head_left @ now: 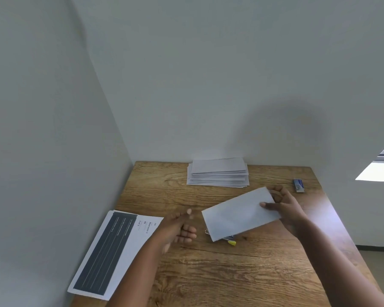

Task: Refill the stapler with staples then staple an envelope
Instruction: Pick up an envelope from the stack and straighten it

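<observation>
My right hand [282, 204] grips a white envelope [237, 214] by its right end and holds it tilted just above the wooden table [208, 273]. The envelope hides most of the stapler [227, 239]; only a metal tip at the left and a blue and yellow bit below the envelope's edge show. My left hand [177, 227] hovers to the left of the envelope, fingers loosely apart, holding nothing. A small blue and white staple box [298, 185] lies at the table's far right.
A stack of several white envelopes [217, 172] lies at the back of the table against the wall. A printed sheet with a dark panel [111, 247] hangs over the table's left edge. Walls close in on the left and behind.
</observation>
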